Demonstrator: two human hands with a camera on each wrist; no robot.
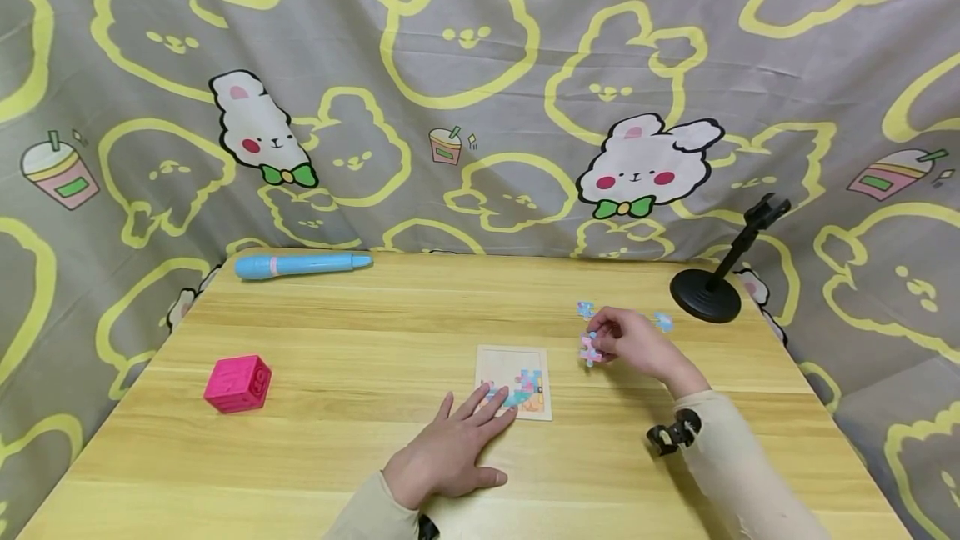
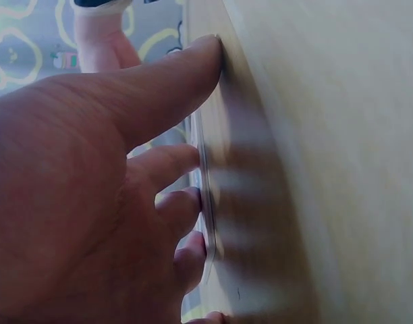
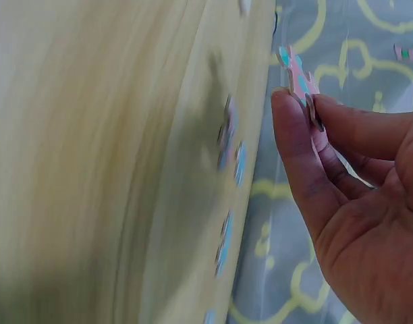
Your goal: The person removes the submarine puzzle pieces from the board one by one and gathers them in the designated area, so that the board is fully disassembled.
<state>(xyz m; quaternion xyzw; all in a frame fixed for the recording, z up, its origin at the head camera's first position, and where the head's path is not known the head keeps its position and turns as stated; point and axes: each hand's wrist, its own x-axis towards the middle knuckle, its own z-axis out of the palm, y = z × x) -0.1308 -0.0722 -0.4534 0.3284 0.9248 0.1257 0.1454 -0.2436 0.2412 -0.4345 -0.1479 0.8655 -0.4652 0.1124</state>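
Observation:
My right hand (image 1: 636, 346) pinches a pink and blue jigsaw piece (image 3: 301, 84) between thumb and fingers, raised above the table in the right wrist view. My left hand (image 1: 459, 448) lies with fingers spread and straight, fingertips on the lower left of a square wooden puzzle frame (image 1: 481, 365). Inside the frame, joined pieces (image 1: 531, 382) in blue, pink and orange fill the lower right; bare backing shows at the top. The left fingers hide some of the lower part. Loose blue pieces lie beyond the right hand, one (image 1: 585, 308) behind it and another (image 1: 663, 322) to its right.
A pink block (image 1: 237, 383) sits on the left of the wooden table (image 1: 360, 440). A blue wand-shaped thing (image 1: 303, 265) lies along the back edge. At the back right stands a black stand (image 1: 707, 294) with a round base. Behind hangs a patterned curtain (image 1: 480, 132).

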